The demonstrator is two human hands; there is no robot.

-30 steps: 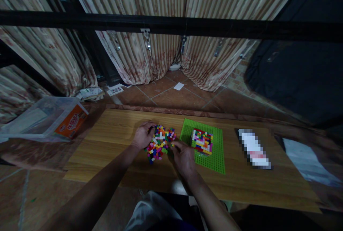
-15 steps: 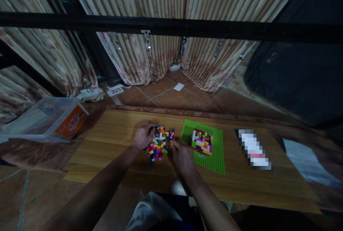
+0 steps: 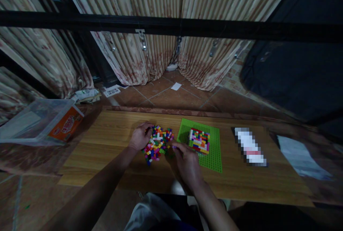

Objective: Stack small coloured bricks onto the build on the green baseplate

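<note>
A heap of small coloured bricks [image 3: 157, 143] lies on the wooden table [image 3: 107, 141]. My left hand [image 3: 139, 137] rests against the heap's left side with its fingers curled onto the bricks. My right hand [image 3: 187, 159] is at the heap's right edge, its fingertips pinched together on what looks like a small brick; the piece is too small to name surely. Just right of it lies a green baseplate [image 3: 211, 152] with a block of stacked multicoloured bricks [image 3: 199, 140] on it.
A clear plastic box with an orange label [image 3: 43, 122] sits off the table's left end. A blurred white object [image 3: 249, 147] and a pale sheet [image 3: 300, 157] lie to the right. Curtains and a black bar stand beyond the far edge.
The view has shifted slightly left. My right hand has edged toward the heap's right side and pinched its fingertips; my left hand stays on the heap.
</note>
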